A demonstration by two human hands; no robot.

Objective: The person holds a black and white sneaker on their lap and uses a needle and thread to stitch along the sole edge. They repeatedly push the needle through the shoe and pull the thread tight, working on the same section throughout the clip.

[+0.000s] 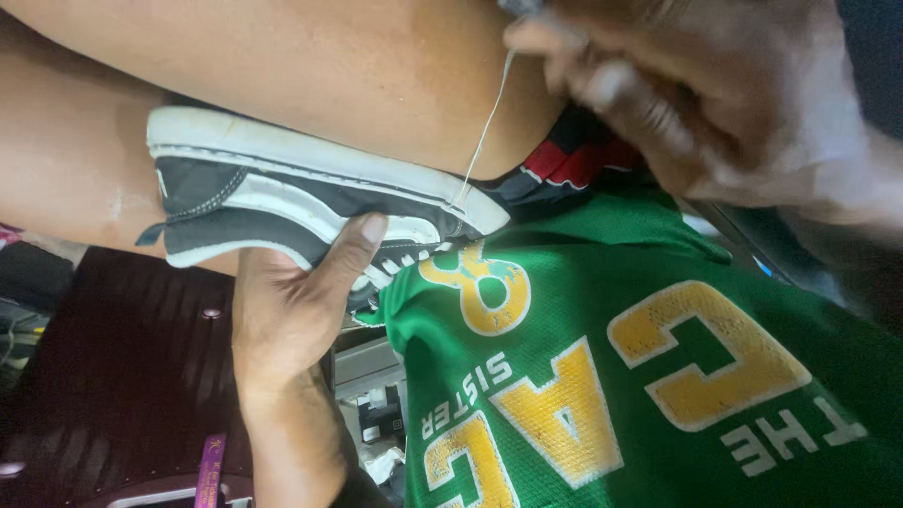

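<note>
My left hand (292,301) grips a black and white canvas sneaker (282,193) from below, thumb pressed on its side near the white sole. The shoe rests against a bare leg (310,75) that crosses the top of the view. My right hand (715,103), blurred and close to the camera at the upper right, pinches a pale thread (484,132). The thread runs taut down to the sole edge at the shoe's right end. Whether a needle is in those fingers cannot be seen.
A green jersey (602,376) with yellow letters fills the lower right. Red and black cloth (564,160) shows above it. A dark brown ribbed surface (113,376) with a purple strip (209,470) lies at the lower left, and cluttered grey items (372,414) sit below the shoe.
</note>
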